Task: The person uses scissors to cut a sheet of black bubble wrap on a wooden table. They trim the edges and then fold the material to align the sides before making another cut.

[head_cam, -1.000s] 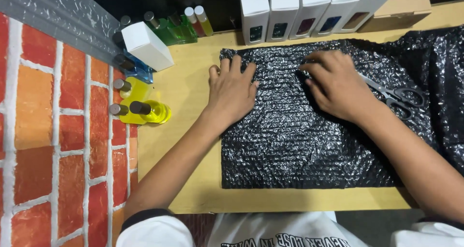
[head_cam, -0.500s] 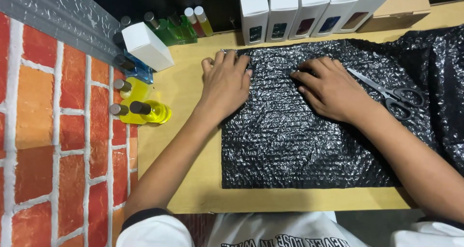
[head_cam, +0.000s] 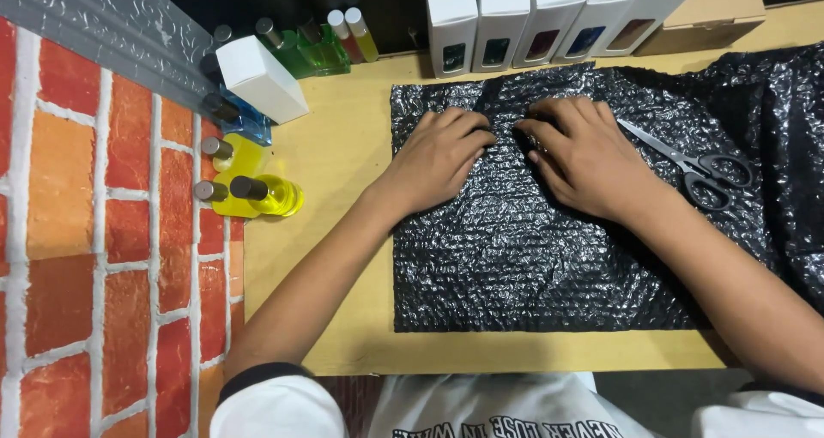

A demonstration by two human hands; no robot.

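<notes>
Bubble wrap [head_cam: 549,266], black, covers the bench's [head_cam: 343,232] right half; left hand [head_cam: 442,159] and right hand [head_cam: 584,159] press flat, gripping nothing. Right edge cut off.

head view | worn on head | looks steeply down | close over wooden table [head_cam: 343,146]

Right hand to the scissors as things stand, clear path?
Probably yes. The right hand lies flat on the black bubble wrap, and the scissors lie on the same sheet just beside it, handles away from the body. Nothing sits between them, and the hand looks empty.
</notes>
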